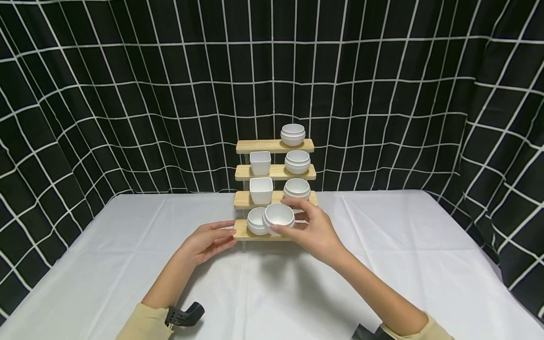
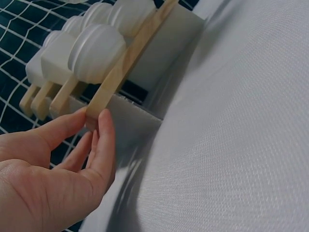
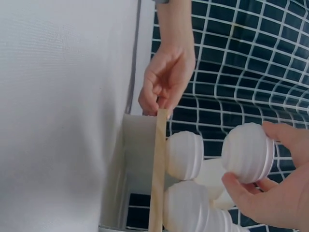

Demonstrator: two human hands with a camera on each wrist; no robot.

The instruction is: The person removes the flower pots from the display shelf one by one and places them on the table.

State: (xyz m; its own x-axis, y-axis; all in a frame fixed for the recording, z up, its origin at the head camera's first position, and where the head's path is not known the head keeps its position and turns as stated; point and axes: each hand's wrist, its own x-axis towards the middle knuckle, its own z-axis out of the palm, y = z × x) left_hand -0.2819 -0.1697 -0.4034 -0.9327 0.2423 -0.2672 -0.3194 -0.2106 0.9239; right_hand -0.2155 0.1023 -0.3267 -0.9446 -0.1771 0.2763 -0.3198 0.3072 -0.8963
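Observation:
My right hand grips a round white bowl between thumb and fingers, off the shelf. In the right wrist view this bowl hangs apart from the boards. My left hand pinches the left end of the lowest wooden shelf board with thumb and fingertips. On that board stands another round white bowl, partly covered by the held one in the head view. A further round bowl stands farther right on the board, mostly behind my right hand in the head view.
A tiered stand rises behind. Its upper boards carry square white cups on the left and round bowls on the right; the top board has one bowl at its right. White cloth covers the table. A black gridded curtain hangs around.

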